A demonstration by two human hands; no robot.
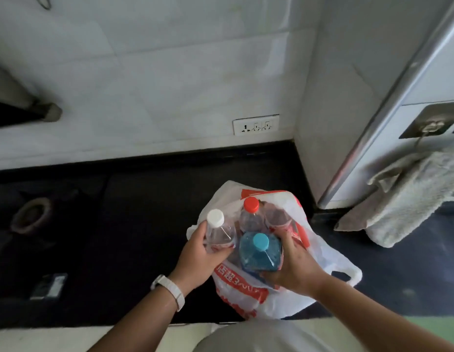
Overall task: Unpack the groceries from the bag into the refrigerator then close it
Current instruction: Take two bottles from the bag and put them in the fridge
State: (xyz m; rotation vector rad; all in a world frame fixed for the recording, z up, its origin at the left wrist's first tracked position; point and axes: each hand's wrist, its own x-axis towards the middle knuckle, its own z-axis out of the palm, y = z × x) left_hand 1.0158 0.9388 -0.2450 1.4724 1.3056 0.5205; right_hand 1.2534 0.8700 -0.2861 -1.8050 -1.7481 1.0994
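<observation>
Head view: the lower parts of the bottles are hidden inside the white-and-red plastic bag point(319, 255). One bottle point(276, 217) at its far right is too blurred to show a cap. The white panel with a metal edge point(373, 148) on the right is cut off by the frame, and I cannot tell whether it is the refrigerator.

The bag sits on a dark surface point(132, 237), mouth open upward. The left hand point(198, 252) grips a white-capped clear bottle point(219, 235) at the bag's left rim. The right hand point(294, 260) curls round a blue bottle point(256, 257) in the near middle. Both bottles stand cap-up, long axis toward the camera. A red-capped bottle point(251, 207) stands just beyond them.

Bare dark surface stretches left of the bag. On the right, the panel's corner and a hanging towel point(411, 199) are near. The tiled wall with a socket point(255, 124) stands behind.
</observation>
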